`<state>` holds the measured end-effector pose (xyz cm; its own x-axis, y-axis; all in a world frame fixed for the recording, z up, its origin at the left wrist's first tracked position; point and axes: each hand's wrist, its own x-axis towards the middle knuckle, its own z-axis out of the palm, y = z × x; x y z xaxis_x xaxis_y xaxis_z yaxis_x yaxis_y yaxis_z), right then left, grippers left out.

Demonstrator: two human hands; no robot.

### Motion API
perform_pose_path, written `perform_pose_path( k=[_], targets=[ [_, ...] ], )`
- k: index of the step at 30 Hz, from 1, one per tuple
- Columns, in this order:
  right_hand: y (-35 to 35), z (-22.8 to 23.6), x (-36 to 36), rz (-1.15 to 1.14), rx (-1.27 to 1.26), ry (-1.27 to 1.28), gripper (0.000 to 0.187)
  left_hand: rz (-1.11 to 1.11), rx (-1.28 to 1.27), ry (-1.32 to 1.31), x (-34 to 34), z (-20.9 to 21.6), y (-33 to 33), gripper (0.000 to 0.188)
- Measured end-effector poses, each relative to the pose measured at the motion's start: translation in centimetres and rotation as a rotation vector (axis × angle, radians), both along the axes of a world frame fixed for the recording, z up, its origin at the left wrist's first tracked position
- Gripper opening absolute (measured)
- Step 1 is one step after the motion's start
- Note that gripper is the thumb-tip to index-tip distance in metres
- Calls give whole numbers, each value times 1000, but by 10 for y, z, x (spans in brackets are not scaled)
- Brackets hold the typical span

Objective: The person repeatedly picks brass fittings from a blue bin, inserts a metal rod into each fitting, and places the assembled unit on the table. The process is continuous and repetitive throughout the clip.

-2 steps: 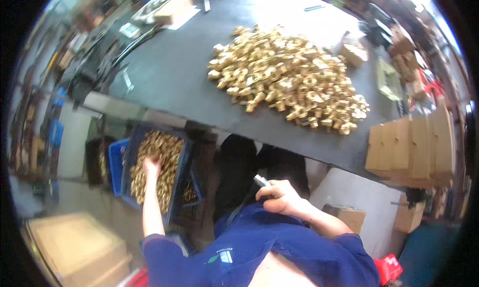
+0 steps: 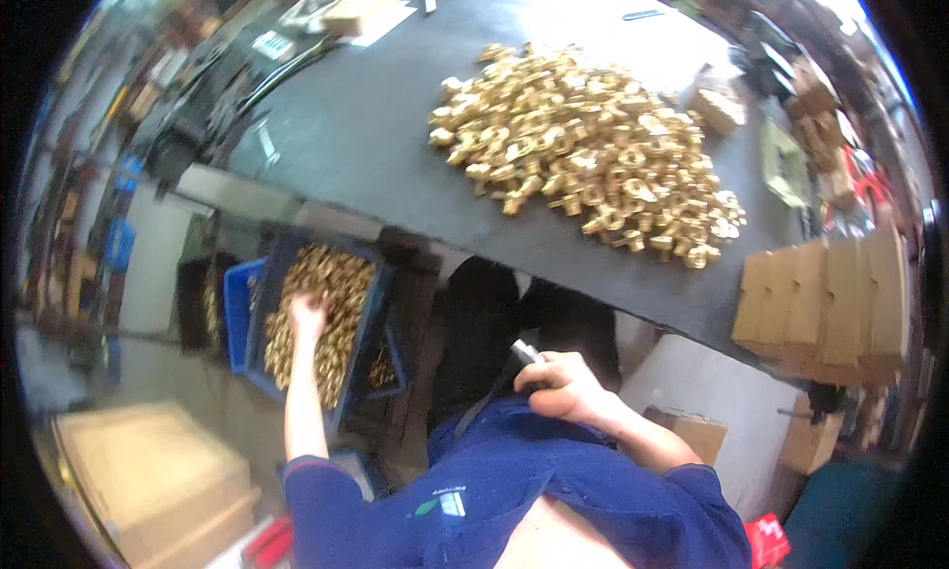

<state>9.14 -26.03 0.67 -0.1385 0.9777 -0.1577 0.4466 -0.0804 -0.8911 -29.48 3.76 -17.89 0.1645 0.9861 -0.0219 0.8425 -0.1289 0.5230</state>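
My left hand (image 2: 307, 317) reaches down into a blue plastic crate (image 2: 259, 376) filled with brass fittings (image 2: 341, 322). Its fingers are blurred against the parts, so I cannot make out whether it grips one. In front of my body, my right hand (image 2: 561, 383) is closed around a short dark tool with a silver cylindrical end (image 2: 527, 351); the rest of the tool is hidden in the fist. A large heap of shiny brass fittings (image 2: 593, 154) lies on the dark worktable (image 2: 366, 164) ahead of me.
Cardboard boxes (image 2: 820, 302) stand in a row at the table's right edge, beyond a pale green tray (image 2: 784, 164). A wrench (image 2: 268, 144) lies at the table's left. Another blue bin (image 2: 237, 317) adjoins the crate. A large carton (image 2: 148, 470) sits at lower left.
The whole view has shifted slightly, with the table and crate appearing a little further right. My left hand stays in the crate and my right hand keeps its hold on the tool.
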Motion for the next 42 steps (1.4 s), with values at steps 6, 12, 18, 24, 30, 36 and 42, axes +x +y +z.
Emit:
perform_pose_path(
  k=[6, 12, 18, 24, 30, 36, 42],
  targets=[
    [13, -4, -13, 80, 29, 27, 21, -145, -700, -1098, 111, 123, -81, 21],
    [17, -2, -12, 72, 68, -17, 18, -411, -940, -1026, 192, 161, -150, 13],
    [6, 3, -4, 13, 95, -98, 16, -507, -858, -878, 216, 173, -162, 10],
    [5, -12, -3, -62, -25, 431, 13, -559, -841, -881, 222, 177, -164, 10],
    [1, -20, 2, -162, -97, 660, 17, -671, -809, -810, 238, 186, -165, 14],
    [-11, -27, 17, -253, -343, 1564, 6, -721, -678, -814, 260, 189, -149, 11],
    [-32, -41, 36, -392, -220, 1289, 13, -851, -1, -522, 345, 213, -76, 9]
  ],
)
